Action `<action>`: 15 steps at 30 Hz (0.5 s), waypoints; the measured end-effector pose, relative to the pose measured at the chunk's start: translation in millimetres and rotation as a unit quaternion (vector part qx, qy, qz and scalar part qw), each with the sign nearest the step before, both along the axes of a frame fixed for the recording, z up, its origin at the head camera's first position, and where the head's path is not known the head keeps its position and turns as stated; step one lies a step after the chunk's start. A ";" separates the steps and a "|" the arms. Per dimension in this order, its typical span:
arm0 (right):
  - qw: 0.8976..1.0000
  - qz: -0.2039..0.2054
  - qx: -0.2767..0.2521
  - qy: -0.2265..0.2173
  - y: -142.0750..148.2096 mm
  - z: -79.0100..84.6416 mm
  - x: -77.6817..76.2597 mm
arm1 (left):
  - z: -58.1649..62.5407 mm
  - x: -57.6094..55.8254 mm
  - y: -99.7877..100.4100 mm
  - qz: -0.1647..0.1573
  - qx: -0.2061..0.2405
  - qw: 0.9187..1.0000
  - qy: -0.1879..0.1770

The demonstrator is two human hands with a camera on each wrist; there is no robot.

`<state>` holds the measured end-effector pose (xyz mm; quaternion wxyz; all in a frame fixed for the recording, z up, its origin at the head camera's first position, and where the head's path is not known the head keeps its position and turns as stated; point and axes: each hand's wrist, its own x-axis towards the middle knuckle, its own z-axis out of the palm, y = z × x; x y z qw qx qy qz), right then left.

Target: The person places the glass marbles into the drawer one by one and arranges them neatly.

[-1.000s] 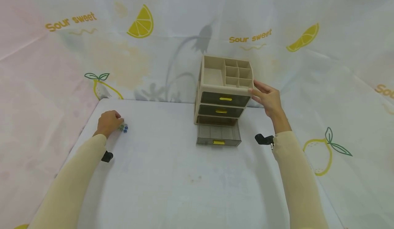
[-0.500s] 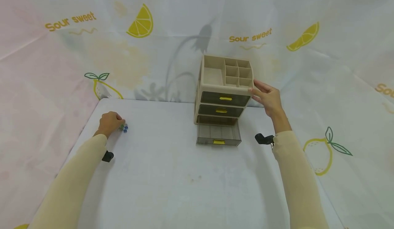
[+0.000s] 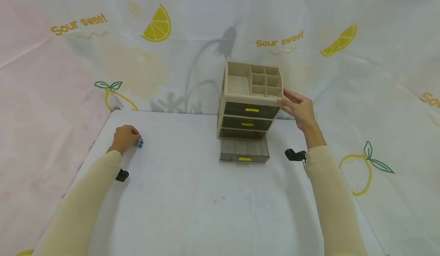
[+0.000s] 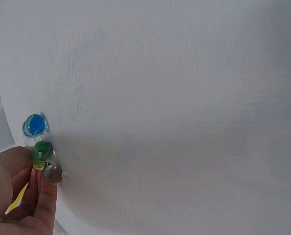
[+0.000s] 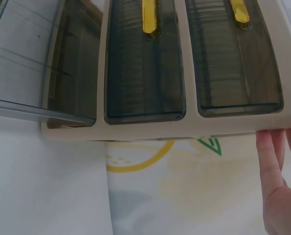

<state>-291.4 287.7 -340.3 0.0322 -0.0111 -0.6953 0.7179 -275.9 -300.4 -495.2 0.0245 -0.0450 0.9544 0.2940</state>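
My left hand [image 3: 124,136] is at the far left of the white table, its thumb and fingers bent together. In the left wrist view the fingertips pinch a green marble [image 4: 42,151]. A blue marble [image 4: 35,125] and a clear brownish marble [image 4: 53,174] lie close beside it. My right hand [image 3: 300,111] rests its fairly straight fingers [image 5: 268,159] on the right side of a beige drawer organizer [image 3: 252,98], near the top front corner. Its bottom drawer [image 3: 244,149] is pulled out, while the two upper drawers are closed.
The organizer's top has one large and several small compartments [image 3: 266,81]. Behind it hangs a cloth backdrop [image 3: 192,26] printed with lemons. The white table [image 3: 192,195] stretches in front of the organizer and between the arms.
My left hand has shifted slightly right, and the green marble by its fingertips seems to move with it. The right hand and the organizer stay in place.
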 end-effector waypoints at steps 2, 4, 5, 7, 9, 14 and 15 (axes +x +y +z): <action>1.000 0.002 -0.001 -0.002 -0.2 0.1 0.2 | 0.8 1.0 1.2 0.002 0.002 1.000 -0.003; 1.000 0.002 0.002 -0.003 -0.2 0.1 0.2 | 2.0 1.7 2.1 0.003 0.003 1.000 -0.005; 1.000 0.001 0.003 -0.004 -0.1 0.1 0.2 | 2.6 1.9 2.3 0.003 0.003 1.000 -0.005; 1.000 0.000 0.008 -0.004 0.1 0.2 0.2 | 3.3 2.1 2.7 0.004 0.004 1.000 -0.007; 1.000 -0.001 0.012 -0.004 0.4 0.3 0.4 | 3.9 1.5 2.8 0.004 0.009 1.000 -0.009; 1.000 -0.002 0.007 -0.001 -0.1 0.7 0.3 | 0.8 -2.1 2.2 0.021 0.030 0.999 0.001; 1.000 -0.002 0.005 0.000 -0.2 0.7 0.2 | -0.2 -2.9 2.2 0.025 0.035 0.999 0.007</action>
